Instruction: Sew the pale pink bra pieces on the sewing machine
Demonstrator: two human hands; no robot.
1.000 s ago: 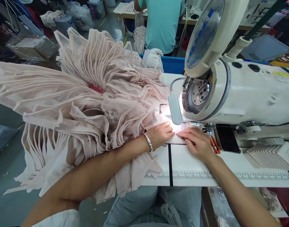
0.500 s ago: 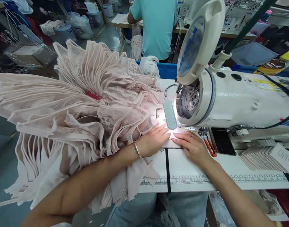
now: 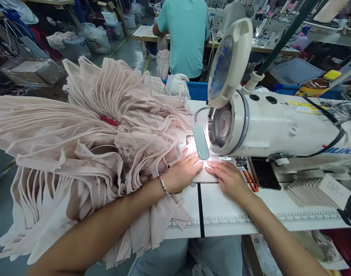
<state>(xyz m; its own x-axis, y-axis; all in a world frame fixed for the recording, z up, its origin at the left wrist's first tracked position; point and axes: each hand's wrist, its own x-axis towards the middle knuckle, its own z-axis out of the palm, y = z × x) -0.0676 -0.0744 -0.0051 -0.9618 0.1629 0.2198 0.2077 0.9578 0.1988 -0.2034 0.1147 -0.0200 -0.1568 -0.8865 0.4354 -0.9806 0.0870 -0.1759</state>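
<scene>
My left hand point(image 3: 184, 172), a metal bangle at its wrist, lies with fingers stretched out on pale cloth beside the needle area of a white sewing machine point(image 3: 279, 122). Opposite it, my right hand point(image 3: 228, 178) rests palm down, fingers extended, its fingertips close to the left ones. The cloth under the fingertips is washed out by a small lamp point(image 3: 201, 142). A big heap of pale pink lace garments point(image 3: 106, 111) spreads left of the machine, and my left forearm crosses its front. The needle itself is hidden.
Orange-handled snips point(image 3: 251, 180) and a dark phone-like slab point(image 3: 266, 174) lie right of my right hand. A stack of pale pieces point(image 3: 310, 189) with a written card sits farther right. A tilted magnifier point(image 3: 221, 69) hangs over the machine head. Ahead, a person in a turquoise shirt point(image 3: 188, 38) sits.
The whole view has shifted slightly; both hands keep nearly the same place by the lamp. The round part inside the machine head, sharp before, now looks smeared by spinning.
</scene>
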